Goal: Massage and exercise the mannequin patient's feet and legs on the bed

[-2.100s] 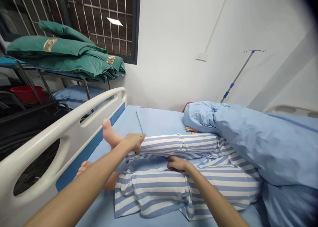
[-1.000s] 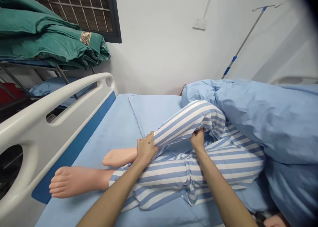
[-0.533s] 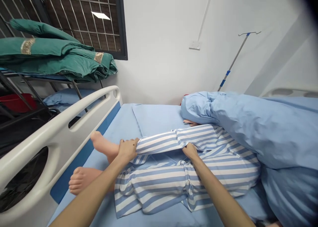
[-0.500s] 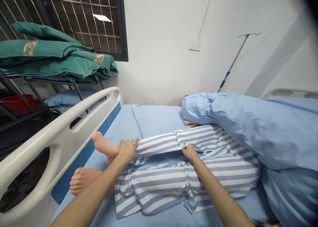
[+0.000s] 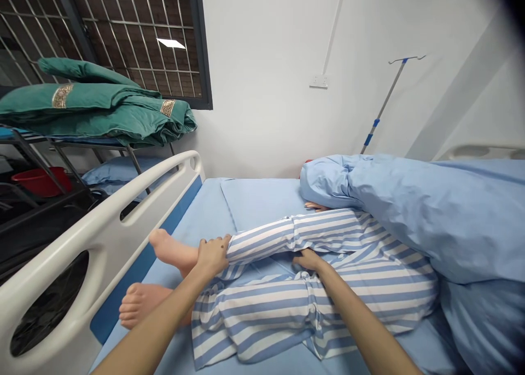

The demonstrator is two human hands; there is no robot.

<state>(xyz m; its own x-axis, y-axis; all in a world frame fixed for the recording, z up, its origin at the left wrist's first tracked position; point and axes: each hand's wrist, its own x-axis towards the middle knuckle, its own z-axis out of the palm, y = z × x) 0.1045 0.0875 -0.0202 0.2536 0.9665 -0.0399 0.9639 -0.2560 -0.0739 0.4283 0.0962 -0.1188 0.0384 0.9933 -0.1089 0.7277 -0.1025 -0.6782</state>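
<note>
A figure with smooth feet, seemingly a manikin, lies on the bed in blue-and-white striped trousers point(image 5: 262, 304). My left hand point(image 5: 213, 255) is closed over its far leg point(image 5: 180, 255) at the ankle, against the trouser cuff. By the knee of that same leg, my right hand point(image 5: 307, 260) reaches under from the near side, its visible fingers stretched out and apart; the fingertips are partly hidden beneath the fabric. The far knee is slightly raised off the sheet. The near foot point(image 5: 143, 304) lies beside my left forearm.
A bunched blue quilt point(image 5: 394, 200) covers the upper body, with a hand point(image 5: 315, 206) showing at its edge. The white footboard point(image 5: 102, 216) rises on the left. Behind stand an IV pole point(image 5: 383, 104) and folded green bedding point(image 5: 110, 110) on a frame.
My right hand has slid slightly left and lower at the knee, loosening from the trouser fabric. My left hand stays at the ankle. The camera view has tilted up a little.
</note>
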